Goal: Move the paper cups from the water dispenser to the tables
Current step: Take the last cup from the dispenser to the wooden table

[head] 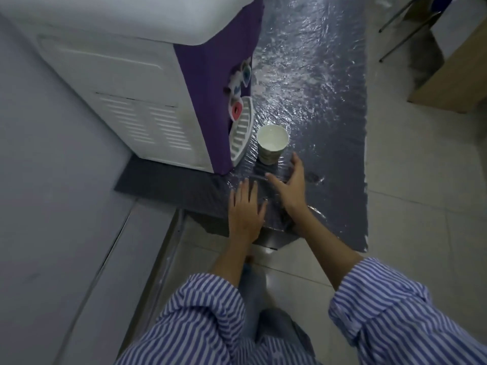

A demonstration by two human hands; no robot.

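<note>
A person in a blue-and-white striped shirt [395,306] reaches toward a single paper cup [272,144] beside a water dispenser [147,88], at what looks like the opening step of carrying cups to the tables: the approach, before any grip is made.

The right hand [288,187] leads, fingers spread and thumb apart, its fingertips just short of the cup's base and touching nothing. The left hand [245,214] hangs lower and a little behind, flat, fingers extended, likewise holding nothing. Both are slack and unloaded.

The cup appears to hang in the air, just beside the dispenser's white drip tray [242,133] and below the red tap [236,109], seen against a glossy grey mat [316,88]; from this steep downward view it cannot be told what, if anything, supports it. It is upright, its mouth open to the camera, white inside with a pale printed pattern on the outer wall. Whether it holds water cannot be told from this angle; the inside looks pale and even.

The next move, by the look of it, calls for the right hand to close round the cup's wall gently enough not to crush the thin paper, and to keep it level in case it is filled. A wooden piece of furniture [453,83] shows at the upper right; no tabletop is visible.
</note>
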